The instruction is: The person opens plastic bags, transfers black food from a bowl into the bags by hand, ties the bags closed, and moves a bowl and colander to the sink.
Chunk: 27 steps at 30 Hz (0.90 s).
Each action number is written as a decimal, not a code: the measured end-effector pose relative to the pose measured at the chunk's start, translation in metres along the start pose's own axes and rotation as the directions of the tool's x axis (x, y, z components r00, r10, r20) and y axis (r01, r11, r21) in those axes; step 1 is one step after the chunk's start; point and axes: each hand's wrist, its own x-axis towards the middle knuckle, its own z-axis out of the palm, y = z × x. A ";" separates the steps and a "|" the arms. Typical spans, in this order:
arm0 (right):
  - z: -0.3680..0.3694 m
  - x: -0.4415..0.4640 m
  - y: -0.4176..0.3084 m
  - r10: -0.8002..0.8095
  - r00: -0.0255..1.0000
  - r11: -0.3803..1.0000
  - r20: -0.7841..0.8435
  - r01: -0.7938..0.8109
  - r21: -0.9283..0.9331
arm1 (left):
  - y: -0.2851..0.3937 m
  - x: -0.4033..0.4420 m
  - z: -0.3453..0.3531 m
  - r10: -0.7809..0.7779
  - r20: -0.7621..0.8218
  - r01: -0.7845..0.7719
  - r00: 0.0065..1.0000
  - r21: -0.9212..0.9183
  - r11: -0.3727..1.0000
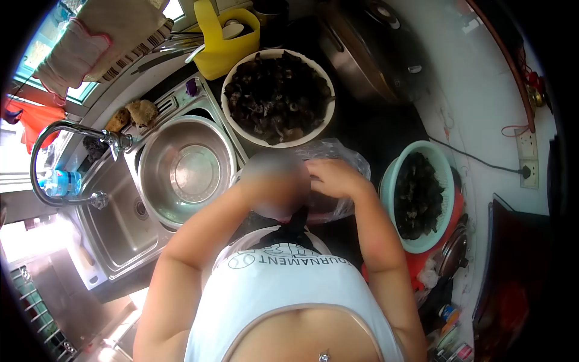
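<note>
Just on the near side of the cream bowl point(231, 123), both hands were at a clear plastic bag point(354, 158). Left hand point(272, 181) was lost under a blurred patch, so whether it gripped anything couldn't be told. Right hand point(333, 177) lay over the bag, fingers bent toward the blur; fingertips were hidden, so grasp or mere touch was unclear. Bag contents couldn't be made out.

Progress, judging by layout, was partway. Dark pieces point(274, 90) were already heaped in the cream bowl, and a smaller lot of similar ones sat in a pale green colander point(447, 181), right of that bowl and nearer the wearer. Handling at the bag looked unfinished; how much was left there, couldn't say.

Materials: bag was thin, crinkled, see-through. Dark pieces were near-black, ruffled, wet-looking, possibly wood ear fungus. Cream bowl was round and smooth, probably plastic. Colander's wall was finely perforated. Metal basin point(187, 172), left of the cream bowl and nearer the wearer, was round, shiny, ringed at the bottom; it sat over one bay of a steel sink point(117, 226). Just beyond the cream bowl, to its left, stood a yellow holder point(226, 57) with utensils; to the bowl's right, a bulky, glossy brown-grey appliance point(362, 60).
</note>
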 end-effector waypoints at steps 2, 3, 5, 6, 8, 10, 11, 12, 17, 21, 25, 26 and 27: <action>0.003 0.016 0.014 -0.051 0.991 0.999 -0.127 0.052 0.007 | -0.029 0.002 0.024 -0.029 -0.172 -0.005 0.985 -0.193 0.981; 0.002 0.022 0.015 -0.077 0.978 0.997 -0.193 0.080 0.010 | -0.036 0.002 0.027 -0.107 -0.203 0.042 0.973 -0.302 0.952; 0.000 0.027 0.015 -0.041 0.997 0.998 -0.072 0.045 0.047 | -0.052 0.000 0.033 -0.110 -0.283 0.012 0.953 -0.328 0.945; -0.003 0.028 0.013 -0.022 1.000 0.998 -0.009 0.023 0.062 | -0.056 -0.002 0.036 -0.029 -0.333 -0.057 0.942 -0.246 0.968; -0.032 0.013 -0.014 -0.082 0.996 0.980 -0.041 0.088 0.176 | -0.030 -0.017 -0.001 -0.142 -0.309 -0.032 0.940 -0.496 0.867; -0.055 0.007 -0.022 -0.116 0.978 0.901 -0.176 0.178 0.397 | -0.020 -0.028 -0.028 -0.324 -0.325 -0.046 0.888 -0.765 0.642; -0.067 0.012 -0.022 -0.044 0.958 0.839 -0.284 0.190 0.510 | -0.029 -0.028 -0.035 -0.437 -0.368 -0.059 0.821 -0.815 0.576; -0.078 0.022 -0.019 0.060 0.901 0.850 -0.429 0.179 0.495 | -0.037 -0.028 -0.042 -0.542 -0.404 -0.093 0.737 -0.855 0.510; -0.119 0.103 0.038 0.137 0.837 0.990 -0.530 -0.123 0.063 | -0.070 -0.010 -0.081 -0.557 -0.695 0.400 0.455 -0.399 0.825; -0.120 0.150 0.042 0.180 0.913 0.965 -0.366 -0.236 -0.113 | -0.086 0.017 -0.091 -0.516 -0.717 0.637 0.469 -0.130 0.760; -0.127 0.151 0.030 0.313 0.916 0.922 -0.249 -0.356 -0.151 | -0.090 0.019 -0.102 -0.591 -0.680 0.716 0.435 -0.137 0.685; -0.130 0.147 0.027 0.329 0.912 0.927 -0.245 -0.362 -0.102 | -0.092 0.019 -0.102 -0.606 -0.661 0.714 0.442 -0.149 0.684; -0.132 0.142 0.024 0.347 0.907 0.928 -0.237 -0.368 -0.050 | -0.096 0.019 -0.101 -0.622 -0.640 0.713 0.451 -0.161 0.682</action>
